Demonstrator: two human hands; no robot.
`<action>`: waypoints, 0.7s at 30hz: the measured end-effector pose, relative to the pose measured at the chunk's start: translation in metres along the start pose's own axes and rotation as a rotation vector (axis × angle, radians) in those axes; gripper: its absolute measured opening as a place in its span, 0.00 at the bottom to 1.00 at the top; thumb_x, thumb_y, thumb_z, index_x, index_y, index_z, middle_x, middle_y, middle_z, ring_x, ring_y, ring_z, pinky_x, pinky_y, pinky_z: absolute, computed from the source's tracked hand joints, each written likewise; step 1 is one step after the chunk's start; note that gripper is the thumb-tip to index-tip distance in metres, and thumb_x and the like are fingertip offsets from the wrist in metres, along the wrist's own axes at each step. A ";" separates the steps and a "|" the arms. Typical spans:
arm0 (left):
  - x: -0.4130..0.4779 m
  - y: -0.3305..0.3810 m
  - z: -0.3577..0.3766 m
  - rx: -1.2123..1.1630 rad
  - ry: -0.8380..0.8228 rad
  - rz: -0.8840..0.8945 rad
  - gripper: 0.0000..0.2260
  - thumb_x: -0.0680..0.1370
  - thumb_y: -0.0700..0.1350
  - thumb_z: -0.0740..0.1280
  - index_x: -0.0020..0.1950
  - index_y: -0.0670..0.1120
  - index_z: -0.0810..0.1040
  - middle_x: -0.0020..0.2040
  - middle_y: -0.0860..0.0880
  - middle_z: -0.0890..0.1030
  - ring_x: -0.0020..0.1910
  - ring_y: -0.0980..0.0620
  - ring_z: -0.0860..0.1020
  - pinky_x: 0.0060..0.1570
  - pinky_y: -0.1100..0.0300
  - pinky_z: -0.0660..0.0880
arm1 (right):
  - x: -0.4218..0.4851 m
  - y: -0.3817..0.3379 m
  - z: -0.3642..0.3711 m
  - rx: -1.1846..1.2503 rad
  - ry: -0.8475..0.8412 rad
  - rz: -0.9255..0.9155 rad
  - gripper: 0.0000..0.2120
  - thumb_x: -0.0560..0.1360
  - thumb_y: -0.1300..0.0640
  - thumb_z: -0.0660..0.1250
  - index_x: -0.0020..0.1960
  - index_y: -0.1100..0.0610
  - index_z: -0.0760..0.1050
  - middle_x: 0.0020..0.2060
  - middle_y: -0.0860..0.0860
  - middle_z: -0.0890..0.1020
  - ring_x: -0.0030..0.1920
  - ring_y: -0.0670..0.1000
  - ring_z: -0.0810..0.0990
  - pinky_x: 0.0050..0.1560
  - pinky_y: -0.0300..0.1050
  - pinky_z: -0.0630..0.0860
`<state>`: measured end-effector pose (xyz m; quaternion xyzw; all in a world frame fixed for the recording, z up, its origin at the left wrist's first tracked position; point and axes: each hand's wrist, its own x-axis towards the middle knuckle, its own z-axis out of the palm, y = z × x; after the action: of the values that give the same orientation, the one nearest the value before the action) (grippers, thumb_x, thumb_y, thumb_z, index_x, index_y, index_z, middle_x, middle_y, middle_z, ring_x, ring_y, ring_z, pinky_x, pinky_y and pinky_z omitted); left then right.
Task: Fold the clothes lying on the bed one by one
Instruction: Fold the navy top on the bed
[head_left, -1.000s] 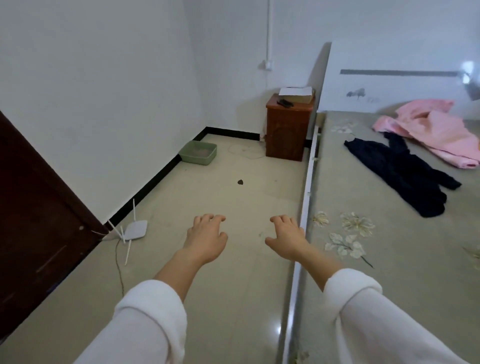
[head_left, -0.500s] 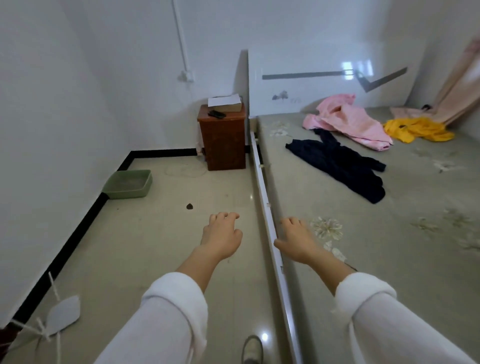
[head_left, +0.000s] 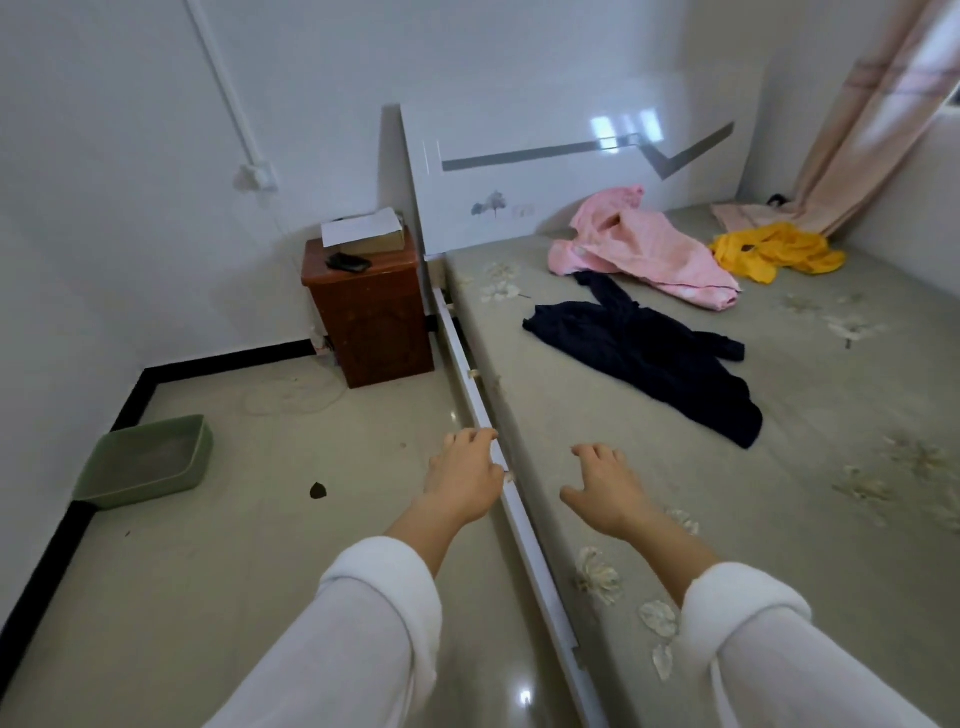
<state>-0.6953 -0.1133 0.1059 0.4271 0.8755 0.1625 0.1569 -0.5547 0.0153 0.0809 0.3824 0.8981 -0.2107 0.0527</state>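
Three garments lie on the bed (head_left: 810, 509), which has a grey-green flowered cover. A dark navy garment (head_left: 654, 358) is spread in the middle. A pink garment (head_left: 644, 249) is crumpled near the headboard, and a yellow garment (head_left: 774, 252) lies bunched at the far right. My left hand (head_left: 465, 478) hovers over the bed's white side rail, fingers loosely bent, holding nothing. My right hand (head_left: 605, 488) hangs over the near part of the mattress, also empty, well short of the navy garment.
A brown bedside cabinet (head_left: 371, 317) with a box and a dark object on top stands left of the white headboard (head_left: 566, 171). A green plastic tub (head_left: 145, 462) sits on the floor by the wall. A pinkish curtain (head_left: 857, 130) hangs at the far right corner.
The view has swung right and moved closer to the bed, bringing the yellow garment and curtain into sight. Both hands have shifted toward the bed, still empty.
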 end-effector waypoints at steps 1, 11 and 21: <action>0.020 -0.006 -0.003 -0.006 -0.014 0.016 0.22 0.80 0.45 0.58 0.74 0.49 0.62 0.71 0.47 0.67 0.69 0.47 0.63 0.66 0.51 0.64 | 0.018 -0.003 -0.001 0.000 0.008 0.017 0.30 0.77 0.48 0.62 0.75 0.56 0.57 0.72 0.55 0.64 0.71 0.57 0.61 0.68 0.53 0.64; 0.228 -0.062 -0.044 0.082 -0.128 0.191 0.20 0.80 0.45 0.58 0.73 0.48 0.64 0.70 0.46 0.66 0.70 0.46 0.61 0.66 0.48 0.65 | 0.193 -0.045 -0.006 0.101 0.061 0.222 0.31 0.77 0.48 0.62 0.75 0.55 0.56 0.72 0.54 0.63 0.71 0.57 0.61 0.68 0.54 0.62; 0.401 -0.050 0.000 0.103 -0.350 0.374 0.22 0.80 0.44 0.59 0.74 0.46 0.61 0.73 0.45 0.64 0.71 0.46 0.61 0.69 0.51 0.63 | 0.295 0.009 -0.011 0.226 0.021 0.474 0.30 0.79 0.49 0.60 0.76 0.55 0.54 0.73 0.54 0.62 0.71 0.56 0.60 0.69 0.52 0.61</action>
<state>-0.9653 0.1782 0.0307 0.6106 0.7479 0.0676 0.2515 -0.7552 0.2213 0.0123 0.5877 0.7548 -0.2875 0.0484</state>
